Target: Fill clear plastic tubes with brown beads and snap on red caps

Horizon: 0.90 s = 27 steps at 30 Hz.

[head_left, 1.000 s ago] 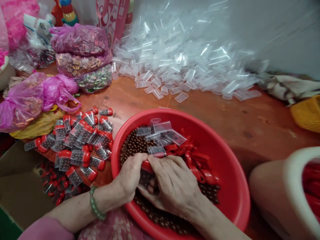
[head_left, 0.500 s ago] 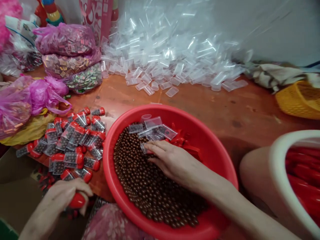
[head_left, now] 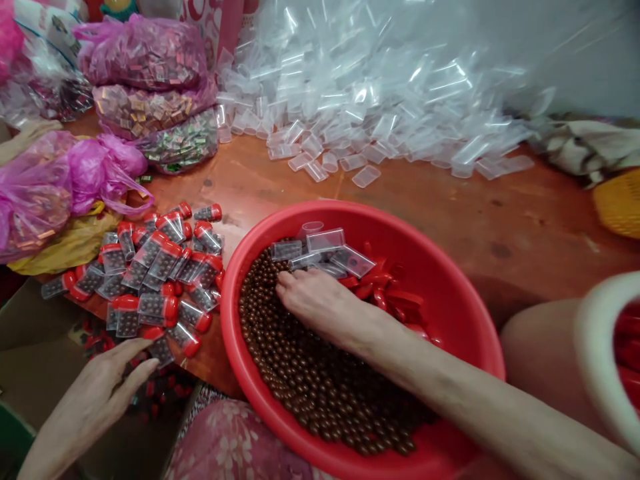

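A large red basin (head_left: 453,287) holds small glossy brown balls (head_left: 295,393), several clear plastic cases (head_left: 353,260) and red plastic caps (head_left: 385,293). My right hand (head_left: 320,300) reaches into it, palm down, its curled fingers touching the balls beside the cases. Whatever these fingers hold is hidden beneath them. At the table's near left edge my left hand (head_left: 107,380) has thumb and fingers apart. Just past its fingertips lies a ball-filled case with a red cap (head_left: 161,350), at the edge of a pile of similar filled cases (head_left: 157,307).
Loose clear cases (head_left: 365,120) are heaped along the wall. Pink bags of small packets (head_left: 145,60) stand at the back left. A pale bucket with red pieces (head_left: 595,347) is on the right, a yellow basket (head_left: 620,203) behind it. Below the left edge sits a cardboard box (head_left: 30,347).
My left hand has opened and let go of the red-capped case by the pile. My right hand has turned palm down, hiding the clear case it held. The view has shifted slightly.
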Each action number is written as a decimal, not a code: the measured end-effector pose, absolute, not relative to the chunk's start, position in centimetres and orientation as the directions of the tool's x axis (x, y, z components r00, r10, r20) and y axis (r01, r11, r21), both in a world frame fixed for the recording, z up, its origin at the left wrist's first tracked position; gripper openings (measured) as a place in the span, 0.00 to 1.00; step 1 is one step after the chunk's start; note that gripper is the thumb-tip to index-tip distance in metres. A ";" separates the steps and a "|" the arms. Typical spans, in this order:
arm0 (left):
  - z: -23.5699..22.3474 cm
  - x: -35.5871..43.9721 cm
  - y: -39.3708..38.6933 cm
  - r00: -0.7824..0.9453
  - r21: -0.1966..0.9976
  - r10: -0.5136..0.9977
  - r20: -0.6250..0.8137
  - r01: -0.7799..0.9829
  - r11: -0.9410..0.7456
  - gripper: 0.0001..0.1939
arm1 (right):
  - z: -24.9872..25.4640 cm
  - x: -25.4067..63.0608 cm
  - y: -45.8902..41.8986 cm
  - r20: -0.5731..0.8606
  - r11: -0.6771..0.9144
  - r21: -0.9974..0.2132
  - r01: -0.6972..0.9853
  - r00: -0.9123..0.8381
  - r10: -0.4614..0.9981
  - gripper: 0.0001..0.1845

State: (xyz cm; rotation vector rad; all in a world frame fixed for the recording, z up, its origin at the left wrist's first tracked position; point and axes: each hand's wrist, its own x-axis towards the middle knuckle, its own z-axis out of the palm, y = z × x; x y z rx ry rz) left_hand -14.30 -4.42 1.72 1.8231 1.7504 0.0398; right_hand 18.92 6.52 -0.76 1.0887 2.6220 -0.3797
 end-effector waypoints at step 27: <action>2.7 2.5 2.2 0.597 0.957 0.757 -0.265 0.255 0.134 0.34 | 3.4 23.5 5.0 0.000 0.274 -0.937 0.217 -0.784 0.620 0.16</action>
